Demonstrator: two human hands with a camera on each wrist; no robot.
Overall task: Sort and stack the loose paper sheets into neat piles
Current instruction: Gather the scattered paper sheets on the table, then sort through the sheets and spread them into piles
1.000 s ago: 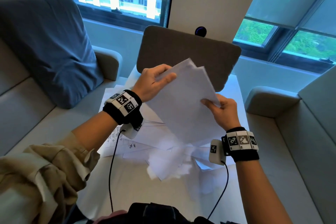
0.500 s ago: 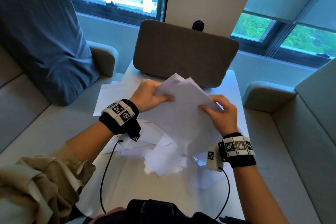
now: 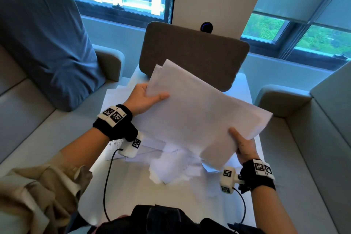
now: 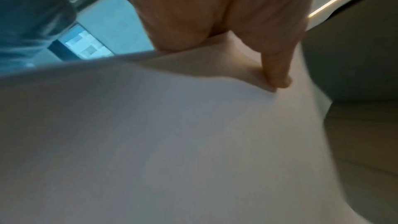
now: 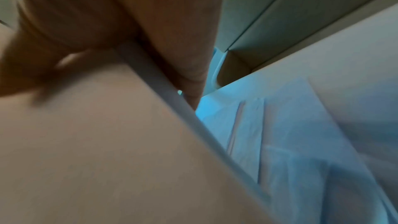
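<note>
A bundle of white paper sheets (image 3: 201, 116) hangs tilted above the white table (image 3: 133, 195), its sheets not lined up at the far corner. My left hand (image 3: 144, 99) grips its left edge, thumb on top. My right hand (image 3: 244, 145) grips its near right edge, thumb on top, fingers hidden below. Loose sheets (image 3: 171, 167) lie scattered on the table under the bundle. In the left wrist view the paper bundle (image 4: 172, 134) fills the frame under my thumb (image 4: 277, 67). The right wrist view shows the bundle's edge (image 5: 172, 94) in my grip, blurred.
A grey padded chair back (image 3: 193, 53) stands at the table's far end. A blue cushion (image 3: 43, 47) leans on the left sofa. Grey sofa seats (image 3: 307, 157) flank the table on both sides. A dark bag (image 3: 161, 218) lies at the near edge.
The bundle has swung from nearly upright to a flatter slant reaching right. My right hand has slid down to its near right edge; my left hand still grips the left edge.
</note>
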